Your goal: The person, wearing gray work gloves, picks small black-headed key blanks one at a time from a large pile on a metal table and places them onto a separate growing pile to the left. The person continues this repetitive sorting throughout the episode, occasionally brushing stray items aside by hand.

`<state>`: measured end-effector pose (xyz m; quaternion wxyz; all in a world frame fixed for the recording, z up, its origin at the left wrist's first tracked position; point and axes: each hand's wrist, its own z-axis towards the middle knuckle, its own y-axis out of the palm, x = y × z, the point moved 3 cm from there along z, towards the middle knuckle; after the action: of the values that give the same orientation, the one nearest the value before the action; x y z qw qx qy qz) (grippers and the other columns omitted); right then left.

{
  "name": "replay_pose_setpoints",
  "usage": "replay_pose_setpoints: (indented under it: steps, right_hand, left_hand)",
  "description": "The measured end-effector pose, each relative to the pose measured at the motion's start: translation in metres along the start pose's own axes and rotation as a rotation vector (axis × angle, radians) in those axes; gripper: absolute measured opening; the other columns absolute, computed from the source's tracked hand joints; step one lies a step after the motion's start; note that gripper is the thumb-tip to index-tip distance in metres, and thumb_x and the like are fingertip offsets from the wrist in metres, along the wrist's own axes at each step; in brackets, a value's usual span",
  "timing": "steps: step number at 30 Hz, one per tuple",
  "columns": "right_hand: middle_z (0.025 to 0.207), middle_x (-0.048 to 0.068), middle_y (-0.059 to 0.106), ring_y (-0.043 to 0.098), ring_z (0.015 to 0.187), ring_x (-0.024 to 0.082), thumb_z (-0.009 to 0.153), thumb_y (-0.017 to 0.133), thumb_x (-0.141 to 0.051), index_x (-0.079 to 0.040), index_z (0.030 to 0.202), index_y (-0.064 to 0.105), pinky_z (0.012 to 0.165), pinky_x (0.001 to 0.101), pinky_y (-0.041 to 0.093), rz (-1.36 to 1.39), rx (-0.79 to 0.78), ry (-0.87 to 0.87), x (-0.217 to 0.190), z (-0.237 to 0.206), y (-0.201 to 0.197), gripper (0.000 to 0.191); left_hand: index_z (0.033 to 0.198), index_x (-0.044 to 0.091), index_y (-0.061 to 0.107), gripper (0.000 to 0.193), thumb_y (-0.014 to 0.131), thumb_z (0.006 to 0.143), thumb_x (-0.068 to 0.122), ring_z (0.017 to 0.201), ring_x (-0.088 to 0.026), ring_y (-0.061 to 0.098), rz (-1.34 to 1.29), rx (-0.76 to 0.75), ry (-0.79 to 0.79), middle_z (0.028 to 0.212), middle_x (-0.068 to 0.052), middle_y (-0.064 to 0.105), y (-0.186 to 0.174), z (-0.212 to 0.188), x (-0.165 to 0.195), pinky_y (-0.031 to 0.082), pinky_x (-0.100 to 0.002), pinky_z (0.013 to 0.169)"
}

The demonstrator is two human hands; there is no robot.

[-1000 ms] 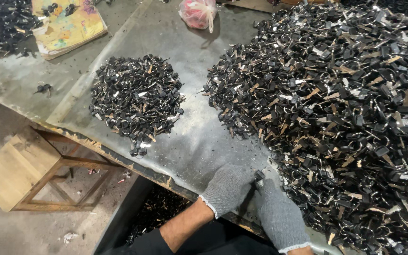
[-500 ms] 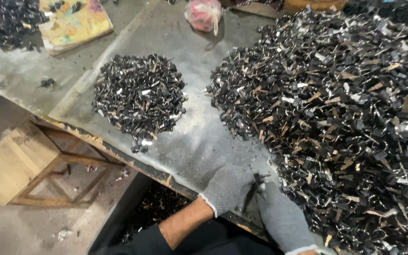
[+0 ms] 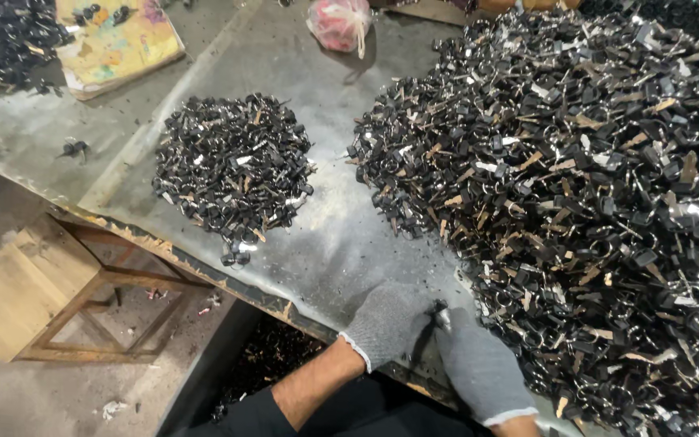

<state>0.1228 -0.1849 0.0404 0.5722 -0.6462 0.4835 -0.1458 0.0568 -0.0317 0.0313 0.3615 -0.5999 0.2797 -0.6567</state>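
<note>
Pinching a small black part [image 3: 440, 311], gloved left hand [image 3: 388, 322], right hand [image 3: 479, 368], fingers closed together.

The scene is rather dim, with soft and cool light that seems to come from above. The grey metal desk [image 3: 204, 73] gives a pale, wide reflection in its middle part, but no hard glare. Small bright sparkles appear on the metal pieces in the big dark pile [image 3: 576, 186], mostly at the right side. The small pile [image 3: 232, 166] throws only a weak shadow around it. Under the desk edge the floor [image 3: 26, 396] is darker and low in contrast. The picture is quite sharp in the centre; the gloved left hand [image 3: 388, 320] and right hand [image 3: 483, 368] look slightly soft. The corners are darker and details there are hard to read.
</note>
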Motion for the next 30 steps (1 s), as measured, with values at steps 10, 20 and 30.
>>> replay_pose_setpoints:
  steps: [10,20,30]
  right_hand:
    - [0.084,0.025,0.073,0.074,0.083,0.046,0.099,0.05,-0.039,-0.007,0.114,0.053,0.075,0.057,0.058,0.107,-0.203,0.133,0.003,0.006,0.005,0.035]
    - [0.084,0.023,0.075,0.077,0.083,0.041,0.099,0.053,-0.04,-0.006,0.118,0.051,0.075,0.0515,0.063,0.032,-0.132,0.198,0.0,0.003,0.01,0.039]
    - [0.089,0.023,0.075,0.074,0.086,0.043,0.097,0.054,-0.034,-0.011,0.12,0.052,0.079,0.0541,0.059,0.008,-0.185,-0.002,-0.017,0.004,-0.01,0.033]
  left_hand:
    - [0.101,0.007,0.072,0.019,0.069,0.086,0.019,0.089,-0.038,0.069,-0.023,0.026,0.029,0.092,-0.017,0.071,-0.008,-0.001,0.006,0.053,-0.05,0.079]
    - [0.11,-0.001,0.065,0.026,0.067,0.086,0.007,0.083,-0.036,0.068,0.017,0.075,-0.065,0.087,-0.019,0.067,0.0,-0.003,0.007,0.053,-0.05,0.079]
    - [0.121,0.006,0.068,0.039,0.059,0.084,0.0,0.093,-0.04,0.068,-0.175,0.177,0.077,0.099,-0.019,0.071,-0.011,-0.011,0.012,0.053,-0.052,0.087]
